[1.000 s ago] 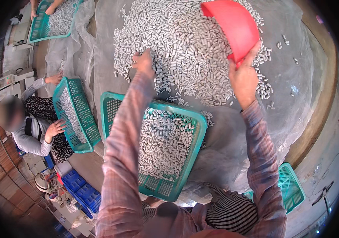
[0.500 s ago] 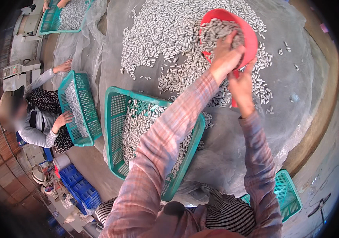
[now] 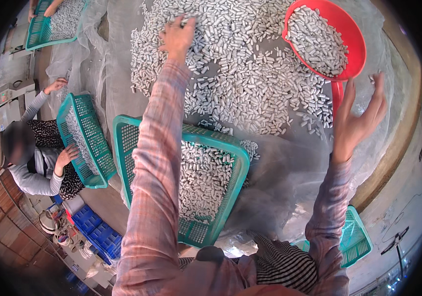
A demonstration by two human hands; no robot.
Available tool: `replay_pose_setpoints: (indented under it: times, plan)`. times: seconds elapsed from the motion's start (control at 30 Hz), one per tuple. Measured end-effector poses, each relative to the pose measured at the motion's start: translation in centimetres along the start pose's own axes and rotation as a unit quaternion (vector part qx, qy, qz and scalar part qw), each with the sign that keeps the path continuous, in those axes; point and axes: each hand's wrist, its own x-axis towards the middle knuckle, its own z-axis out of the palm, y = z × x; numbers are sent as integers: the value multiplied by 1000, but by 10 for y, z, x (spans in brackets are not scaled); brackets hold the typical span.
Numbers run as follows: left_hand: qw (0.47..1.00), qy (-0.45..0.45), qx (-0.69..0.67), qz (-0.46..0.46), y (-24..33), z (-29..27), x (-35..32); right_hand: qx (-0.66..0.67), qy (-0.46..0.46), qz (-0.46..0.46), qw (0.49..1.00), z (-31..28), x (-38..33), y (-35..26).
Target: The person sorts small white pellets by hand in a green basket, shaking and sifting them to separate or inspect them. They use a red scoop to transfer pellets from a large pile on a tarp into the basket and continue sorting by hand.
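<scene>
My left hand (image 3: 177, 38) rests on the near-left part of a wide spread of small silver-grey cylindrical pieces (image 3: 250, 86), its fingers spread and nothing seen in them. At the far right lies a red scoop (image 3: 358, 44) heaped with the same pieces, its handle pointing toward me. Beside that handle my right hand (image 3: 360, 123) is open, fingers stretched apart and not wrapped round it. Between my body and the spread stands a green perforated basket (image 3: 243, 163), partly filled with the pieces; my left forearm hides some of it.
A co-worker (image 3: 33, 158) sits at the left with hands at another green basket (image 3: 90, 133). Other hands reach into a basket (image 3: 36, 37) at the top left. Blue crates (image 3: 95, 229) stand lower left; another green basket (image 3: 354, 239) stands lower right. Translucent sheeting (image 3: 290, 163) lies underneath.
Both hands have come off the red scoop, which now lies farther right. My left hand has moved left onto the pieces; my right hand has opened. The co-worker's far hand has lifted slightly.
</scene>
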Motion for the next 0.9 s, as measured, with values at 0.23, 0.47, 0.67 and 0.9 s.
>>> replay_pose_setpoints:
  times: [0.23, 0.47, 0.67, 0.9]
  plan:
    - [970, -126, -201, -61, 7, 25, -88, 279, -191, 182, 923, 77, -101, -32]
    - [802, -77, -533, -258, 51, 44, -168, 506, -154, 479, 701, 107, -103, -99]
    - [594, -216, -746, -211, 70, 14, -177, 641, -112, 576, 494, 55, -54, -121]
    - [595, -321, -729, -107, 161, -8, -151, 668, -40, 466, 578, 46, 33, -88]
